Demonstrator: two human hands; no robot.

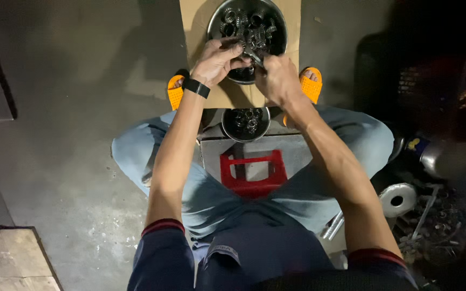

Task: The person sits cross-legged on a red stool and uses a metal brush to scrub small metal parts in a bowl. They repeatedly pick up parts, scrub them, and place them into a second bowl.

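Note:
A large steel bowl full of small metal rings and clips stands on a piece of cardboard in front of me. My left hand, with a black band on its wrist, is over the bowl's near rim, fingers pinched on a small metal part. My right hand is closed around the same small metal part from the right. A smaller steel bowl with several metal pieces sits nearer to me, between my knees.
I sit on a red plastic stool, feet in orange slippers on a concrete floor. Dark crates and metal scrap, including a round metal disc, are piled at the right. A wooden board lies at the lower left.

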